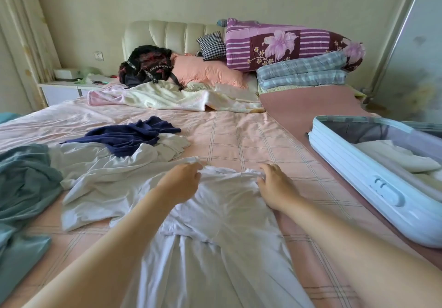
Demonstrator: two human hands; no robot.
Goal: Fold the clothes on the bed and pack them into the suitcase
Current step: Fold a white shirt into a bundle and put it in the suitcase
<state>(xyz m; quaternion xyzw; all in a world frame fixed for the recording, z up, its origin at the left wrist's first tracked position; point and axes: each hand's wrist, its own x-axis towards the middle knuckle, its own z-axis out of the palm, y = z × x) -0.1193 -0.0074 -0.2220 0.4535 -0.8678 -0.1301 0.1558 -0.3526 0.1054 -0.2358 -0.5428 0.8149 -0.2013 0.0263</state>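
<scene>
Left hand [181, 183] and right hand [272, 185] each pinch the far edge of the white garment [222, 202], left of the suitcase [358, 176]; the lettering on the backpack [146, 66] strap is unreadable.

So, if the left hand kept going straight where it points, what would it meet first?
The left hand likely crosses bare pink checked bedsheet, then reaches the crumpled cream blanket; depth unclear.

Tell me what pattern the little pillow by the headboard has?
The little pillow has black-and-white checks, in the head view.

Both bare arms stretched forward, palms down. Left hand [181, 183] and right hand [275, 185] level, apart, fingers curled, each pinching white garment [227, 202] edge.
</scene>
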